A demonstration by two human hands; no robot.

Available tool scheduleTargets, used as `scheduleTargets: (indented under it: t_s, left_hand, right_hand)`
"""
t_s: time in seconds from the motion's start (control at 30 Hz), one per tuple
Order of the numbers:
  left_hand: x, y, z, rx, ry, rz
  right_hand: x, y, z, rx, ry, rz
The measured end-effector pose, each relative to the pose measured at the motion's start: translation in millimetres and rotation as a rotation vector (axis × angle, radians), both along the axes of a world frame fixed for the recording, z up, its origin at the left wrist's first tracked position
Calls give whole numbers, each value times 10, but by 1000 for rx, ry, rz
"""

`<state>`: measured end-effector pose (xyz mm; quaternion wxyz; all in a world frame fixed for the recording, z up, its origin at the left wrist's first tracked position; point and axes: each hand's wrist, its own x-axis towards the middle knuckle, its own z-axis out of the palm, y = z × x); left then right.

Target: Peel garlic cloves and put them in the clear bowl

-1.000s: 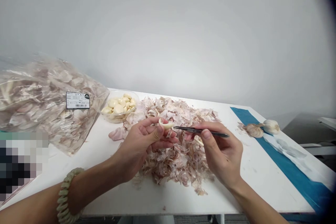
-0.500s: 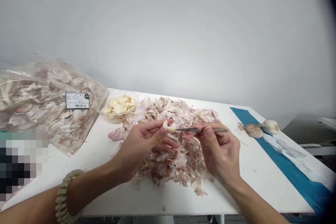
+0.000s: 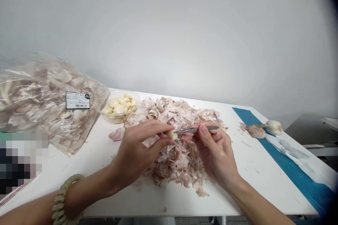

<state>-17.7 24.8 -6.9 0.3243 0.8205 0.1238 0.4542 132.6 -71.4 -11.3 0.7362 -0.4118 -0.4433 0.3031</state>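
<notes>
Between its thumb and fingers my left hand (image 3: 142, 149) pinches a pale garlic clove (image 3: 172, 134), partly hidden by the fingertips. A thin metal tool (image 3: 196, 130) lies in the grip of my right hand (image 3: 215, 149), and its tip touches or nearly touches the clove. Both hands are above a large heap of garlic skins (image 3: 179, 165). Behind my left hand, a clear round bowl (image 3: 137, 99) holds several peeled cloves (image 3: 120, 108). One pinkish clove or skin piece (image 3: 116, 134) lies at the heap's left edge.
A clear plastic bag (image 3: 50, 112) full of skins, with a label, bulges at the left. On the right of the white table (image 3: 250, 197) is a blue strip (image 3: 285, 167), with a brownish bulb (image 3: 256, 131), a white bulb (image 3: 274, 127) and a crumpled white sheet (image 3: 290, 151).
My left hand has turned, its thumb and fingers now covering more of the clove. My right hand and the tool have shifted slightly left.
</notes>
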Motion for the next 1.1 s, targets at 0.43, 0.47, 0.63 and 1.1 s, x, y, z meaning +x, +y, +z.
scheduleTargets:
  t_s: [0.43,0.47,0.63,1.1]
  left_hand:
    - [14,-46,0,-1113,29,-379]
    - [16,-55,-2,-1159,19,-404]
    - [17,-79,18,-1290,-3,-529]
    - [-24,-2,69,-1159,35,-479]
  right_hand:
    - [66,20,-43,91,-104,-1]
    - [78,19,-50,91,-116,0]
    - [134,-5,-60,99,-183,20]
    - [155,-104,-30,235,-382,-145]
